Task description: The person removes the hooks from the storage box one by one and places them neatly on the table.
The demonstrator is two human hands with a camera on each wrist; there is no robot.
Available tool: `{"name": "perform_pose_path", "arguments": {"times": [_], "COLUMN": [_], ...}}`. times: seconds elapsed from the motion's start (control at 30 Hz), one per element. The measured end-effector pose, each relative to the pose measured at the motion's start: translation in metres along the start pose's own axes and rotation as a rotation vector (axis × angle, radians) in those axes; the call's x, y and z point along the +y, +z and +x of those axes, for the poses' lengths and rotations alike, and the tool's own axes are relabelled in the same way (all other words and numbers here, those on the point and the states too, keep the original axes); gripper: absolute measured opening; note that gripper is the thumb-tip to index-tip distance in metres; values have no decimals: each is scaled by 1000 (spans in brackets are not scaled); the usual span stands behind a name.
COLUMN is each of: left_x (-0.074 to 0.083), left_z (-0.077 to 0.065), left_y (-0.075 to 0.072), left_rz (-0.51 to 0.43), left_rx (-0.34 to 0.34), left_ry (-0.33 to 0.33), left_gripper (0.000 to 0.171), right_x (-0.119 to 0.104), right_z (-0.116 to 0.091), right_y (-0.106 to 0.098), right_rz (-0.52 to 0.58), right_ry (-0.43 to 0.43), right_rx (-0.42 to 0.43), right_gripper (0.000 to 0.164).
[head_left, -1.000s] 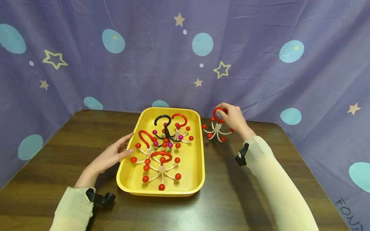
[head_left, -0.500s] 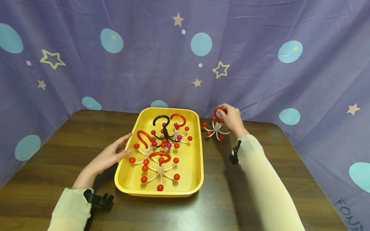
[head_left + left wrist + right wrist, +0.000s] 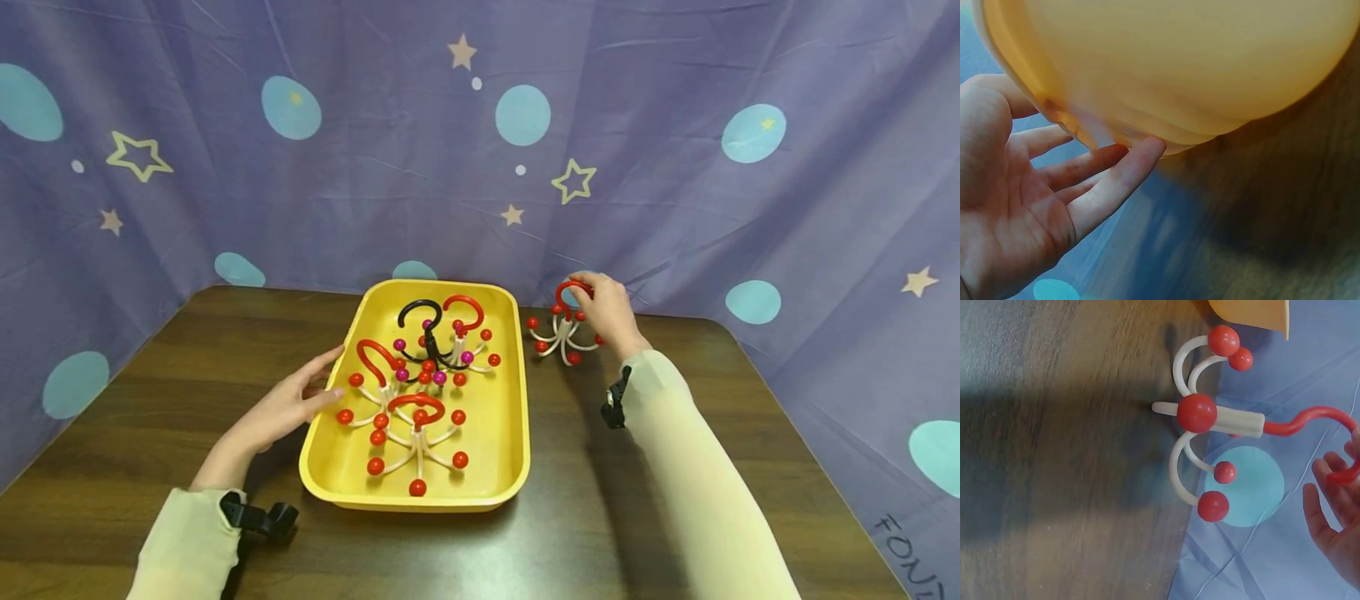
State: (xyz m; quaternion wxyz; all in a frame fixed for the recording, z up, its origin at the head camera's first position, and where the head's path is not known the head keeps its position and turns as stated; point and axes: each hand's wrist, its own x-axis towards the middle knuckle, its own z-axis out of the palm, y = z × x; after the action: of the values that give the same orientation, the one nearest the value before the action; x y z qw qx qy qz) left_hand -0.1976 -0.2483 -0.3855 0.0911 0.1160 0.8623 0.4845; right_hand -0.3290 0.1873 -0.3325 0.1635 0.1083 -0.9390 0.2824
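Fabric [image 3: 645,208], purple with printed stars and blue ovals, hangs at twelve o'clock beyond a brown wooden table [image 3: 570,525]. On the wood sits a yellow tray [image 3: 491,458], and every later hour is read from its centre. Pale sleeves [image 3: 187,533] reach in from eight and four o'clock. At nine o'clock the left hand [image 3: 281,408] touches the rim, its fingers loosely extended. At about two o'clock the right hand [image 3: 606,312] pinches the red hook of a white-armed hanger [image 3: 1241,422], which hangs upright outside the tray, just beside its wall; whether its lower end bears on the wood cannot be told. Inside the tray, three similar hangers [image 3: 419,437] lie around six, ten and one o'clock, with a black hanger [image 3: 431,342] near twelve. Black wrist straps [image 3: 258,517] circle both cuffs. Small red balls [image 3: 1197,413] tip the white arms; magenta balls [image 3: 439,378] tip the black ones.
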Motion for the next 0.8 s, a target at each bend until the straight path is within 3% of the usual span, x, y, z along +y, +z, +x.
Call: {"name": "perform_pose_path", "arguments": {"times": [0.2, 0.43, 0.8], "left_x": [-1, 1, 3], "left_z": [0, 0, -2], "left_y": [0, 0, -1], "left_rz": [5, 20, 34], "left_rx": [-4, 4, 2], "left_ry": [0, -6, -4], "left_gripper": [68, 68, 69], "right_x": [-5, -17, -47], "right_z": [-4, -6, -30], "right_y": [-9, -16, -15], "right_rz": [11, 9, 69], "right_ry": [-1, -132, -274], "right_rx": [-29, 44, -13], "right_gripper": [36, 32, 31]}}
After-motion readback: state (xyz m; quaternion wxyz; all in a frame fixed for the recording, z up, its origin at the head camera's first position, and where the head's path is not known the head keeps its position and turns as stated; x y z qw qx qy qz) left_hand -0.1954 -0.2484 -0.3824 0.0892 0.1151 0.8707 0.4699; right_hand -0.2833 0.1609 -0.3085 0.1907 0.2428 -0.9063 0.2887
